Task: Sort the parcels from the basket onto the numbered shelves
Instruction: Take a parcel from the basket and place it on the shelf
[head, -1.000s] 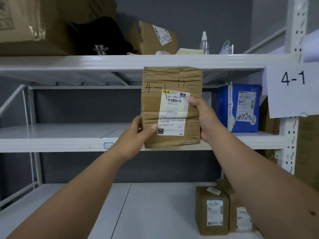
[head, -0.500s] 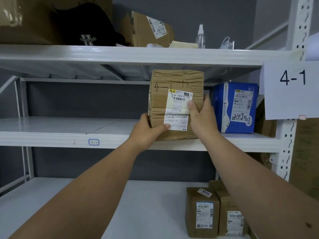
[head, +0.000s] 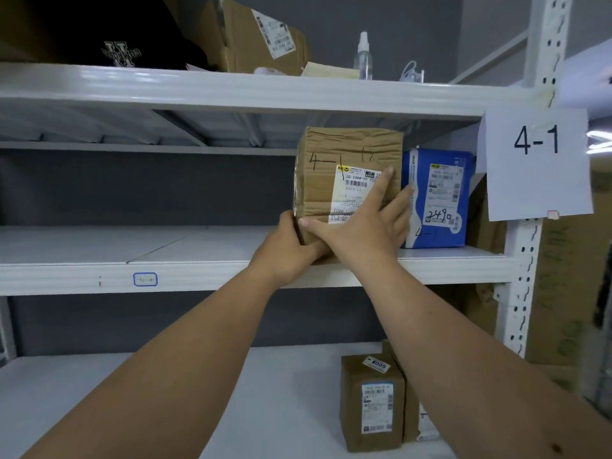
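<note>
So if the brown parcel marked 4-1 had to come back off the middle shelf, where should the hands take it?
Probably by its two vertical side edges, from the open front. The brown parcel stands upright on the middle shelf. Its left side is free, where the left hand grips the lower corner. The blue parcel crowds its right side, so tug it left first. The right hand only presses flat.

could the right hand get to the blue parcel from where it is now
Probably yes. The right hand lies flat on the front of the brown parcel, its fingers already beside the blue parcel. Nothing stands between them, and the blue parcel's front faces out on the same shelf.
</note>
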